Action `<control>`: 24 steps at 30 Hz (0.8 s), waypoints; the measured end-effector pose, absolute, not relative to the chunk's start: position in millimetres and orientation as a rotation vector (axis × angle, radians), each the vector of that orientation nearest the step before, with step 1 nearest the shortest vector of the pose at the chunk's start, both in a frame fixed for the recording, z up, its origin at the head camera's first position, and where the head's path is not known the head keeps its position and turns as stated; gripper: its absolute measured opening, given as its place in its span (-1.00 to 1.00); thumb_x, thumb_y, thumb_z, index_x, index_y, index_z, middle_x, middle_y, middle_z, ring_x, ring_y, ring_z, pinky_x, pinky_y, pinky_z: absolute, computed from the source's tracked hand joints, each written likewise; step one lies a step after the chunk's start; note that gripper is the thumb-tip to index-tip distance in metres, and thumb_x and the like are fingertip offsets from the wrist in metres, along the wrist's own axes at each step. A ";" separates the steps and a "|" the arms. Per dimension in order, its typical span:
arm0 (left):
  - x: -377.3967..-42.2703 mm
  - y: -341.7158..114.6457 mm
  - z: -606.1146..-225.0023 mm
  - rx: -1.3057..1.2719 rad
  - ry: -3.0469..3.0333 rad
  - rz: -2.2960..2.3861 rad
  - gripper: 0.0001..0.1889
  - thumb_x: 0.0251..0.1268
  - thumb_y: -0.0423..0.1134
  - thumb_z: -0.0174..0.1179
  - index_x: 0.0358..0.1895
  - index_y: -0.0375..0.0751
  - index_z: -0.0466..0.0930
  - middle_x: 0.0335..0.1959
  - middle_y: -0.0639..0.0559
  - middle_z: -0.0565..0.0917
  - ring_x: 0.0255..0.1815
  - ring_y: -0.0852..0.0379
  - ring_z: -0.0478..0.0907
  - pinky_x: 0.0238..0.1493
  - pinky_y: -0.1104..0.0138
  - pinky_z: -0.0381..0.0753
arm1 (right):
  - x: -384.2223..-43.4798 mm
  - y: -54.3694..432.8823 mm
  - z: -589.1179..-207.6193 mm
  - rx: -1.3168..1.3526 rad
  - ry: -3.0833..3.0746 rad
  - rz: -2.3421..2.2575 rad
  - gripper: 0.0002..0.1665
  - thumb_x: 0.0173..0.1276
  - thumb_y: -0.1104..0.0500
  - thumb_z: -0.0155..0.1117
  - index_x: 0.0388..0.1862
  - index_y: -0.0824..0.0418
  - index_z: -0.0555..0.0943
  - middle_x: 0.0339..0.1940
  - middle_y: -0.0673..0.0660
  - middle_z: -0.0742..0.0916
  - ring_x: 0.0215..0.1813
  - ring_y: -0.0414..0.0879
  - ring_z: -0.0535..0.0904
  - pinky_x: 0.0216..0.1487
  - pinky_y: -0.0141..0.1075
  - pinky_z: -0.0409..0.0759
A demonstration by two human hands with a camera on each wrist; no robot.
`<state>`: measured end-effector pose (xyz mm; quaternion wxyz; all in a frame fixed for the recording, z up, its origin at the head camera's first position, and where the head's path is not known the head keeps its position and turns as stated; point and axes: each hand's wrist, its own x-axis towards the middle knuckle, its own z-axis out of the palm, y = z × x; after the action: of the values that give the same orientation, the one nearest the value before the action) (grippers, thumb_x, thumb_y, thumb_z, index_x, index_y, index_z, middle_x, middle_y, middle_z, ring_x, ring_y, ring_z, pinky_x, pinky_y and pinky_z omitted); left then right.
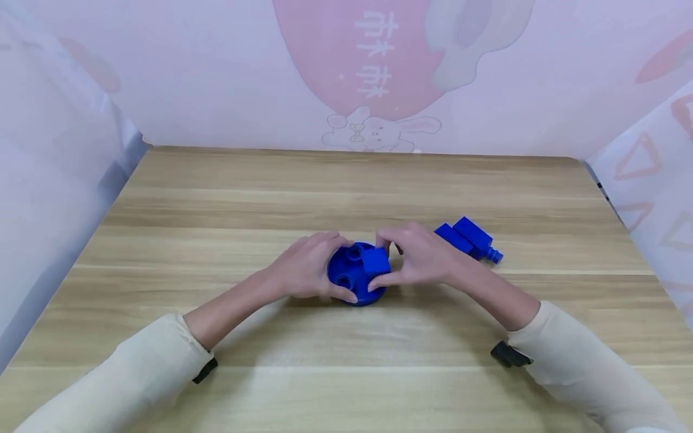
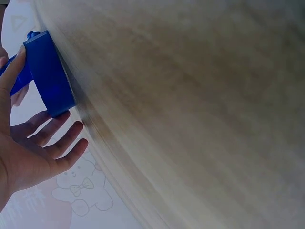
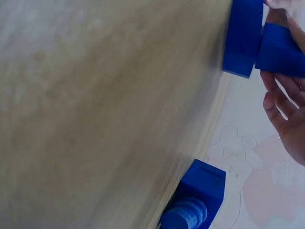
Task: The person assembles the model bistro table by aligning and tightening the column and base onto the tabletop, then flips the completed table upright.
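Observation:
A round blue base (image 1: pixel 342 263) with raised ring-shaped sockets lies on the table in the head view. My left hand (image 1: pixel 310 264) grips its rim, thumb at the near side and fingers at the far side. The left wrist view shows the base's thick side wall (image 2: pixel 50 71), with the other fingers spread loosely. On the right part of the base stands a blue rectangular block (image 1: pixel 376 261), upright, which my right hand (image 1: pixel 417 255) pinches between thumb and fingers. In the right wrist view the block (image 3: pixel 281 50) meets the base's face; its joint is hidden.
Just right of my right hand, two more blue blocks lie side by side on the wooden table (image 1: pixel 346 192). The farther block (image 1: pixel 473 231) and the nearer block (image 1: pixel 453 237) sit close to my forearm; a ridged peg (image 1: pixel 494 255) sticks out at their right end. Printed cloth walls (image 1: pixel 216 78) surround the table.

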<state>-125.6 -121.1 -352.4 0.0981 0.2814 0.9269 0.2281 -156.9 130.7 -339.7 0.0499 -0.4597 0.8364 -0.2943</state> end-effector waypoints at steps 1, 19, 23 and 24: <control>-126.2 -120.9 -352.1 0.834 2.742 0.677 -0.02 -0.13 0.27 0.62 0.35 -0.27 0.54 0.10 -0.08 0.64 0.10 -0.03 0.60 0.16 0.03 0.64 | -156.8 129.7 -339.9 -1.383 2.560 -0.899 -0.38 -0.03 -0.12 0.76 -0.22 0.15 0.57 -0.39 -0.09 0.70 -0.45 -0.15 0.49 -0.44 -0.34 0.44; -125.9 -121.4 -349.6 0.824 2.733 0.662 0.00 -0.12 0.29 0.61 0.36 -0.27 0.53 0.12 -0.08 0.65 0.14 -0.05 0.60 0.18 0.01 0.63 | -171.5 147.4 -345.6 -1.201 2.008 -1.293 -0.37 0.37 0.35 0.44 0.40 0.39 0.52 0.36 0.26 0.64 0.31 0.04 0.61 0.24 0.04 0.63; -125.7 -120.7 -349.8 0.830 2.731 0.669 -0.01 -0.12 0.29 0.61 0.35 -0.27 0.54 0.11 -0.08 0.65 0.14 -0.04 0.60 0.18 0.03 0.63 | -168.4 146.7 -345.1 -1.112 2.205 -1.289 -0.49 0.15 0.34 0.63 0.08 0.34 0.66 -0.03 0.12 0.77 -0.03 -0.01 0.67 -0.06 -0.08 0.71; -125.3 -120.9 -349.6 0.827 2.731 0.668 -0.01 -0.12 0.28 0.61 0.35 -0.27 0.54 0.12 -0.08 0.65 0.15 -0.04 0.60 0.19 0.03 0.63 | -167.2 146.3 -344.8 -1.104 2.243 -1.277 -0.49 0.08 0.31 0.68 0.00 0.31 0.65 -0.12 0.09 0.76 -0.10 -0.01 0.66 -0.14 -0.10 0.70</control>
<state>-125.3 -120.9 -349.6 0.1051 0.2807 0.9267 0.2268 -167.2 146.3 -344.8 0.1663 -0.3878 0.7878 -0.4486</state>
